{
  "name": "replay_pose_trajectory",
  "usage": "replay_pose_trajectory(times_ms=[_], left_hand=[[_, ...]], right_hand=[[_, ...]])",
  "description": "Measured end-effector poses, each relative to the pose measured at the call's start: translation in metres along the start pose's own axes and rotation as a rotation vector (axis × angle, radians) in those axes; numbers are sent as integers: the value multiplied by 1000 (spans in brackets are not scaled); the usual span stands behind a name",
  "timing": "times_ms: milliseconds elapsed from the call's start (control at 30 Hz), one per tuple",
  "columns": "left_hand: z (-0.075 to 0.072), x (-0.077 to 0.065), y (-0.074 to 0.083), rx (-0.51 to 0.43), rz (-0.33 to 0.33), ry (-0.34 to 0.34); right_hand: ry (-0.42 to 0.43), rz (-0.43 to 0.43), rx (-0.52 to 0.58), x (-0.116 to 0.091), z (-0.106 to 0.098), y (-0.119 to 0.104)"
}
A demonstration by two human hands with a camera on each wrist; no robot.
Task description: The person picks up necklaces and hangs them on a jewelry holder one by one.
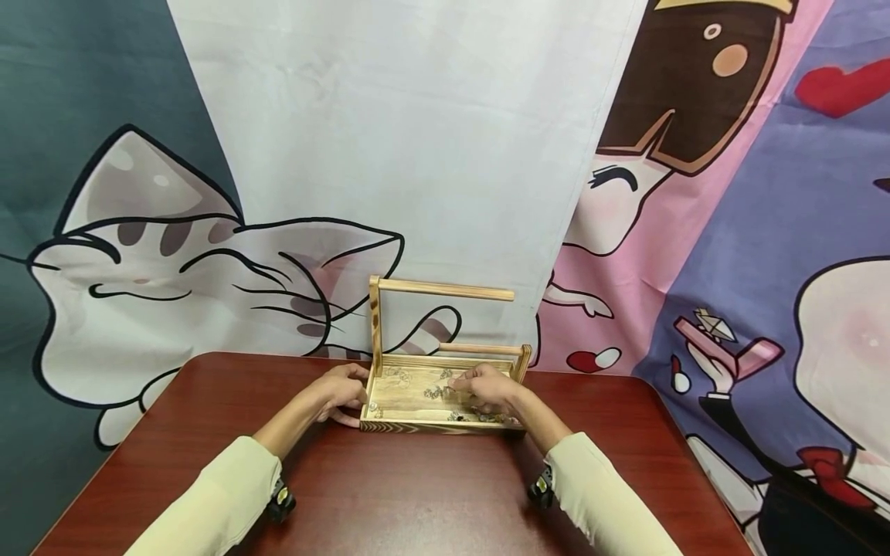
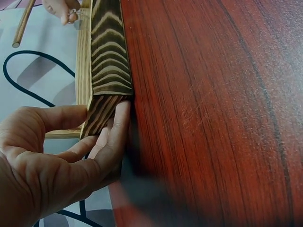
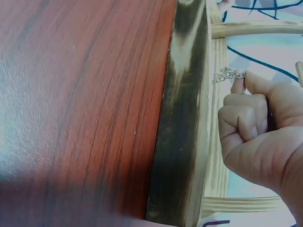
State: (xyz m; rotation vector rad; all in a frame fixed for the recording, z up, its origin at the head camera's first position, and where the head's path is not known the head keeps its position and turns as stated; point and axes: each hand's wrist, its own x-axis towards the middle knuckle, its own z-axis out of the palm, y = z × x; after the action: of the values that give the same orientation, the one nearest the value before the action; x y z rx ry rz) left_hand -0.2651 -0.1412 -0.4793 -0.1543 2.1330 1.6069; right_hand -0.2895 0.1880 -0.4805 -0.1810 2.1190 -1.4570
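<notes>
A wooden jewelry stand has a shallow tray point(image 1: 410, 427) as its base, with several small pieces of jewelry lying inside. At its left end my left hand point(image 1: 341, 392) holds the tray's corner; in the left wrist view, the thumb is on the rim and the fingers reach along and under the striped wall point(image 2: 111, 56). My right hand point(image 1: 487, 388) is over the tray's right half. Between its thumb and index finger it pinches a silver chain point(image 3: 228, 75), the other fingers curled into the palm. Part of the chain's far end is hidden behind the tray wall.
A tall post point(image 1: 376, 324) on the stand's left carries a long wooden bar point(image 1: 452, 289). Lower, a second bar point(image 1: 480, 349) joins a short post point(image 1: 526, 359) at the right. The stand rests on a red-brown table point(image 1: 417, 479), before a cartoon-printed cloth point(image 1: 417, 139).
</notes>
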Motion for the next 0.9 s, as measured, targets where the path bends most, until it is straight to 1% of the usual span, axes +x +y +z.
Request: replay_pose_trajectory(times_ms=[67,133,200,300,467,633,767,900], left_hand=[[1,0,0,1,1,3],[1,0,0,2,2,5],[1,0,0,2,4,4],[1,0,-1,1,5,-1],[0,1,-2,5,9,-4],[0,-1,-1,11,3,3],[0,-2,0,6,0,3],[0,-1,0,0,4,4]], right_hand=[[-36,20,94,-2,-2,0],[-63,37,164,-4,-3,-1],[-78,48,206,-7,-4,-2],[-76,62,266,-12,-6,-3],[-30,53,332,-21,-7,-7],[28,10,402,-29,2,-13],[105,-5,422,-34,6,-18],[177,-20,407,-38,6,-25]])
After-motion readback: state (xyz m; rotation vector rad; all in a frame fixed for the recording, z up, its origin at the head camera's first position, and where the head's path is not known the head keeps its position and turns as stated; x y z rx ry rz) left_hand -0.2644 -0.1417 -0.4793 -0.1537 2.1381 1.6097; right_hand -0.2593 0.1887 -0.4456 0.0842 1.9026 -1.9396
